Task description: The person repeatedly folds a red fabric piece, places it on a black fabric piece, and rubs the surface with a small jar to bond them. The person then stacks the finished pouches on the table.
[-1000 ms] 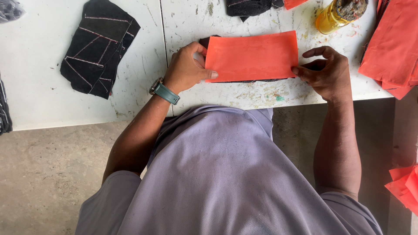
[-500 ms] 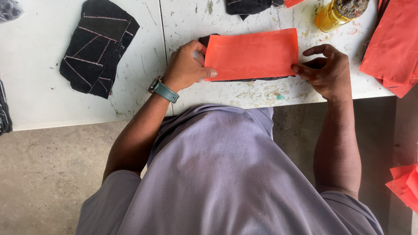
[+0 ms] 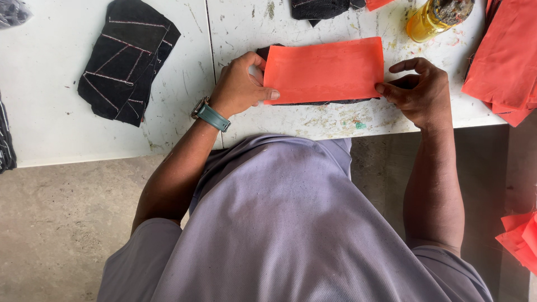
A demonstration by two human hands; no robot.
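An orange rectangular sheet (image 3: 324, 71) lies flat on a black fabric piece (image 3: 324, 102) whose edges peek out beneath it, near the front edge of the white table (image 3: 279, 22). My left hand (image 3: 240, 86), with a teal watch on the wrist, pinches the sheet's left edge, thumb on top. My right hand (image 3: 419, 89) holds the sheet's lower right corner with its fingertips.
A stack of black stitched fabric pieces (image 3: 126, 59) lies at the left. More black fabric (image 3: 319, 8) sits at the top. An amber glue jar (image 3: 436, 17) stands at the upper right. Orange sheets are piled at the right edge (image 3: 503, 61) and lower right (image 3: 520, 237).
Both hands have shifted slightly while pressing the orange sheet onto the black piece. The sheet stays in almost the same place.
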